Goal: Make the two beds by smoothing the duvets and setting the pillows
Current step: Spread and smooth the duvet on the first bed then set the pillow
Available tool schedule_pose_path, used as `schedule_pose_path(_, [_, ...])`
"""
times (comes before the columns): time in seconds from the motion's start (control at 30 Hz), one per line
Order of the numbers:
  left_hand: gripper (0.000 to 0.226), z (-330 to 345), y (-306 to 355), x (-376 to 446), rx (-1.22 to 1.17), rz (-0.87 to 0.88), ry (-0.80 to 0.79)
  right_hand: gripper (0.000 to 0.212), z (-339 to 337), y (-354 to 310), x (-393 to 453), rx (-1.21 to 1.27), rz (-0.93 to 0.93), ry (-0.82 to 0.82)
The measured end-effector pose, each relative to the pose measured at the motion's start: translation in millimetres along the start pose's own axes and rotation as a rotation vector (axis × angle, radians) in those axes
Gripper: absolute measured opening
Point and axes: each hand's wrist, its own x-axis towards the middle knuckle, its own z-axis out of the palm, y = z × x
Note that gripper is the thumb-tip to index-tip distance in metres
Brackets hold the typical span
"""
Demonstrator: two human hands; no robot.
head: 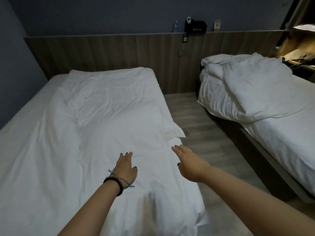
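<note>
Two beds stand side by side. A wrinkled white duvet [95, 116] is spread over the left bed [25, 116]. My left hand [125, 166], with bracelets on its wrist, lies flat on that duvet with straight fingers. My right hand [186, 160] reaches with straight fingers to the duvet's right edge, near a white corner [173, 131] that sticks out over the bedside. On the right bed [289, 142] a white pillow [252, 92] lies heaped on a bunched duvet [211, 82].
A strip of wooden floor [192, 116] runs between the beds. A wooden headboard panel [110, 51] spans the back wall, and its ledge carries a bottle [175, 26] and a black box [196, 26]. A lit shelf [300, 53] is at the far right.
</note>
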Motion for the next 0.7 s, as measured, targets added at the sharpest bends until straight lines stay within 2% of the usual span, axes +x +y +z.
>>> schedule_pose_path(0.2, [0.058, 25.9, 75.0, 57.0, 0.011, 0.020, -0.034, 0.069, -30.5, 82.1, 45.4, 0.043, 0.048, -0.023])
schedule_pose_path(0.7, [0.055, 118.1, 289.2, 170.3, -0.072, -0.150, 0.100, 0.068, -157.2, 308.7, 114.0, -0.017, -0.184, -0.109])
